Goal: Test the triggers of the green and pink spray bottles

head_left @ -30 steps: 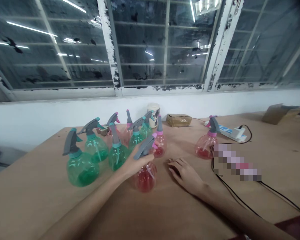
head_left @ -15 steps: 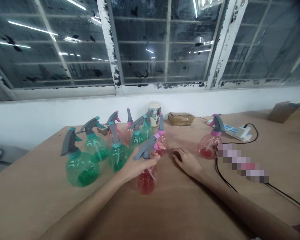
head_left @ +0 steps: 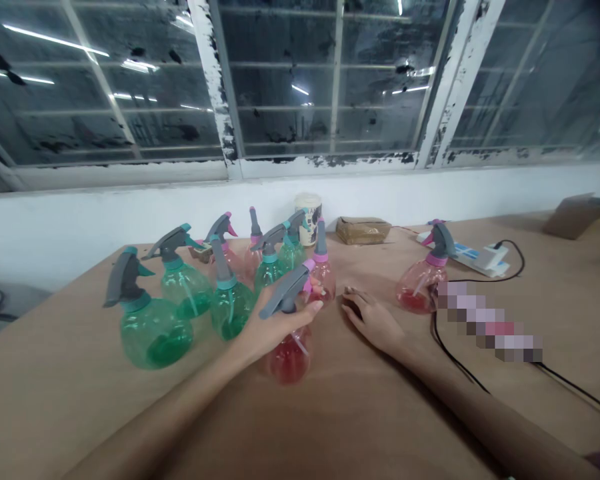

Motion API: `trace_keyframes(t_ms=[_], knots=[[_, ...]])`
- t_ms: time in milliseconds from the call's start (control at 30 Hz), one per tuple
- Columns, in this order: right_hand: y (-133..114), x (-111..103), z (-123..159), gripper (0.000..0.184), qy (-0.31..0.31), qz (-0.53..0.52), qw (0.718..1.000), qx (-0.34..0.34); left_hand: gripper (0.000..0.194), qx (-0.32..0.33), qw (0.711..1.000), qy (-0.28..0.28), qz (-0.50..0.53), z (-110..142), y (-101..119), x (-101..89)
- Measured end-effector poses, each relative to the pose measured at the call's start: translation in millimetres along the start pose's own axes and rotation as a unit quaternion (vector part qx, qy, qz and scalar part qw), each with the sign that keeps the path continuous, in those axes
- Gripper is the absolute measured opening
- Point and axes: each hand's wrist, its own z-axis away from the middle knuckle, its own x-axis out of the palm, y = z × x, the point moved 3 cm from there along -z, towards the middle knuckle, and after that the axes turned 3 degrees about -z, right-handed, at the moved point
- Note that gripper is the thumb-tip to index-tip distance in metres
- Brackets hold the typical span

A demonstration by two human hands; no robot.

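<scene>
My left hand (head_left: 273, 323) is closed around the neck of a pink spray bottle (head_left: 290, 363) with a grey head and pink trigger. Red liquid lies in its base. Loosely curved on the table, my right hand (head_left: 375, 323) holds nothing, its thumb apart from its fingers. Just beyond the held bottle stands another pink spray bottle (head_left: 324, 277). To the left are green spray bottles, one in front (head_left: 155, 333), one behind it (head_left: 187, 293) and one beside my left hand (head_left: 233, 310). A further pink spray bottle (head_left: 417, 287) stands right of my right hand.
More spray bottles (head_left: 269, 270) cluster at the back, near a paper cup (head_left: 309, 219). A brown taped package (head_left: 363, 230) sits by the wall. On the right are a power strip (head_left: 473, 259), black cables (head_left: 455, 363), a pixelated item (head_left: 490, 320) and a cardboard box (head_left: 573, 217).
The camera view has shifted slightly, so the bottles on the left appear further left. My left hand keeps its hold on the pink spray bottle; my right hand stays resting on the table.
</scene>
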Motion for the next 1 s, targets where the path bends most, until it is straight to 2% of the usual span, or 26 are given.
trace_keyframes(t_ms=[100,267,467,600,733,1000], knots=[[1,0,0,0.030,0.003,-0.003,1.000,-0.001,0.012,0.009,1.000,0.021,0.006,1,-4,-0.1],[2,0,0,0.029,0.004,-0.009,1.000,-0.005,0.017,-0.033,0.994,0.098,-0.032,6,-20,-4.4],[5,-2,0,0.029,0.002,-0.028,1.000,-0.003,0.017,-0.013,0.999,0.032,0.011,2,-9,-1.6],[7,-3,0,0.028,0.000,-0.038,0.999,0.000,0.019,-0.016,0.998,0.056,0.021,-4,-8,-3.6],[7,-5,0,0.029,-0.009,-0.044,0.999,0.005,0.011,-0.012,0.999,0.035,0.009,-4,-11,-0.5],[3,-8,2,0.030,-0.018,-0.058,0.998,0.013,0.010,-0.039,0.997,0.065,0.000,-1,-13,0.1]])
